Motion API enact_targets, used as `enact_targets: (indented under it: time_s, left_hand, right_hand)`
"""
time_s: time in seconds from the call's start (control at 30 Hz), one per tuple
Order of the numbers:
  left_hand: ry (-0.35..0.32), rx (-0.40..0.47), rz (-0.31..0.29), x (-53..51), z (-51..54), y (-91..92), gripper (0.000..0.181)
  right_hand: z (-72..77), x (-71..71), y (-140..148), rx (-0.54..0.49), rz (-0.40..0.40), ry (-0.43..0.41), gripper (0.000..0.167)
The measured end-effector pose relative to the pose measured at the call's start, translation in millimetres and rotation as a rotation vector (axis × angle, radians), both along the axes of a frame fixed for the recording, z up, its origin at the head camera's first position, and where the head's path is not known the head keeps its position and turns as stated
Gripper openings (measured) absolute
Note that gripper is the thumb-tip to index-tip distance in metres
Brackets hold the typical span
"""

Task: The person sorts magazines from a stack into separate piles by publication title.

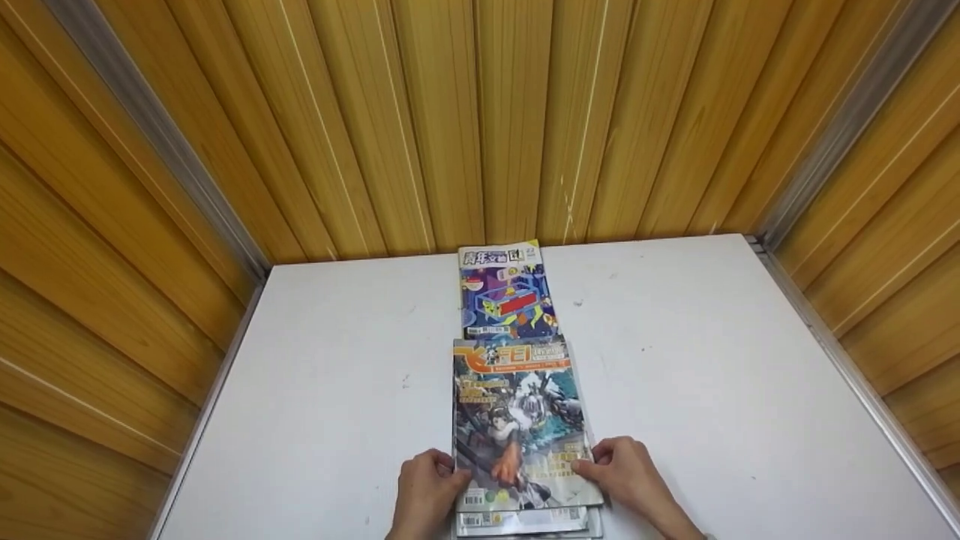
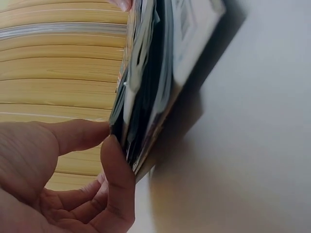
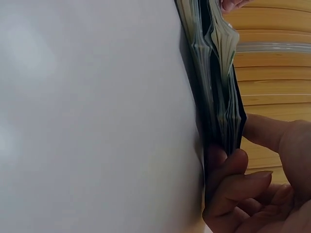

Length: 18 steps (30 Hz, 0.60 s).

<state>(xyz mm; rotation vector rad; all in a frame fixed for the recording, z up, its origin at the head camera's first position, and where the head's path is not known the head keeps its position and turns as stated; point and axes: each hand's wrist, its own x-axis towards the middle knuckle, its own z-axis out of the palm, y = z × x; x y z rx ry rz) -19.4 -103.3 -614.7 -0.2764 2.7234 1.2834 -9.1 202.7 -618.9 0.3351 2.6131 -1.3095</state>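
A magazine (image 1: 517, 420) with a dark illustrated cover and an orange title band lies on top of a stack on the white table. At its left edge, near the bottom, my left hand (image 1: 429, 487) pinches it, thumb on the cover. My right hand (image 1: 628, 480) grips the opposite edge, thumb on top and fingers curled at the side. More magazines (image 1: 525, 519) stick out below its bottom edge. In the right wrist view, page edges (image 3: 221, 92) fan apart unevenly above the fingers. How many magazines each hand holds is hidden.
A purple-and-blue magazine (image 1: 510, 296) reaches from under the top one toward the back wall (image 1: 480, 120). Yellow wood-look panels enclose the white table (image 1: 330, 390) at the back and both sides, with metal strips (image 1: 832, 135) at the corners.
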Motion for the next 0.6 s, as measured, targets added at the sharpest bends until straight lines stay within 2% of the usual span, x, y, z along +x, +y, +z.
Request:
enact_targets:
  time_s: [0.2,0.27,0.37,0.5,0.6]
  left_hand:
    - [0.035,-0.035,-0.03,-5.2,-23.9,-3.8,0.024]
    - [0.023,-0.05,-0.028,-6.7,-29.7,-4.1,0.024]
    - [0.032,-0.048,-0.03,-5.8,-27.7,-2.5,0.024]
    - [0.044,-0.036,-0.037,-4.4,-19.6,0.0,0.025]
    - [0.022,-0.023,-0.034,-7.2,-24.9,0.2,0.024]
  right_hand:
    - [-2.3,-1.7,0,-0.004,0.009,-0.007,0.029]
    - [-3.6,-1.4,1,-0.009,0.013,-0.014,0.03]
    - [-4.8,-1.4,1,-0.011,0.015,-0.021,0.03]
    - [-4.7,-1.6,0,-0.014,0.001,-0.031,0.028]
    - [-4.9,-1.4,-1,-0.017,-0.017,-0.04,0.026]
